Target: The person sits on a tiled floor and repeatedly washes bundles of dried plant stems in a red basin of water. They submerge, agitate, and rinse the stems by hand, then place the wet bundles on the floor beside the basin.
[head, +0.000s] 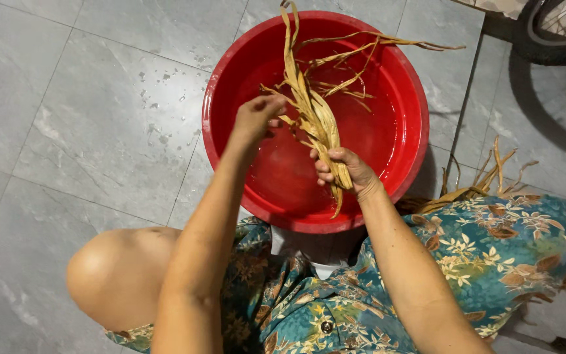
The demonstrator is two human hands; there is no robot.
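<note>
A round red basin stands on the grey tiled floor with a little water in it. Over it I hold a bundle of long, dry tan leaf strips. My right hand grips the bundle near its lower end. My left hand pinches some strips on the bundle's left side, fingers closed on them. Loose strips trail across the basin's far rim.
Another heap of dry strips lies on the floor right of the basin, by my right knee. My bare left knee is at lower left. Water drops spot the tiles. A dark tyre shows at top right.
</note>
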